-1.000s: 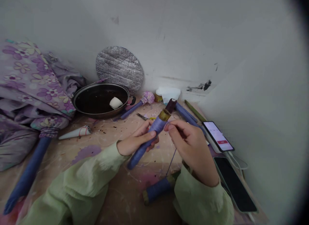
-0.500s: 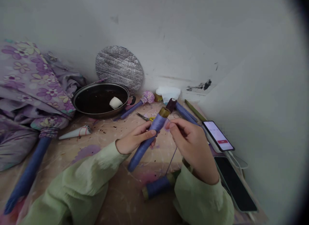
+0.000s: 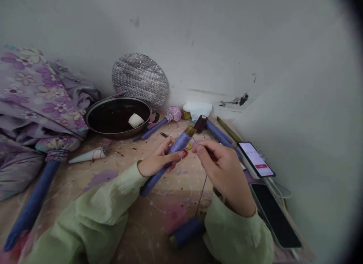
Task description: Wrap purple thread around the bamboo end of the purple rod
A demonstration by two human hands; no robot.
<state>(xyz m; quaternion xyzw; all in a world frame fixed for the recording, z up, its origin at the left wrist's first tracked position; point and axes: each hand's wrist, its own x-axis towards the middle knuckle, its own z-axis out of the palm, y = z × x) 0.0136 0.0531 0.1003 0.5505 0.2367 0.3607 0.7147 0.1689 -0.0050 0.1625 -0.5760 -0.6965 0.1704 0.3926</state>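
A white-walled corner closes in a low, paint-spattered surface (image 3: 159, 207), with lilac floral cloth (image 3: 34, 78) heaped on the left and a lit phone (image 3: 255, 160) and a dark phone (image 3: 275, 215) lying along the right wall. Behind the hands sits a black pan (image 3: 117, 98), a foil mat (image 3: 140, 80) leaning against the wall behind it.

The left hand (image 3: 159, 158) is closed around a long purple thread-wrapped rod (image 3: 177, 148), gripping it mid-length and tilted so its brass-collared tip stays up, clear of the surface. The right hand (image 3: 224, 173) is nearly closed, its fingertips (image 3: 199, 148) pinched beside that tip (the exact hold is too fine to tell). From this hand, a fine purple thread (image 3: 202, 194) drops to a blue spool (image 3: 186, 232) lying on the surface, which leaves the spool free to roll and pay out.
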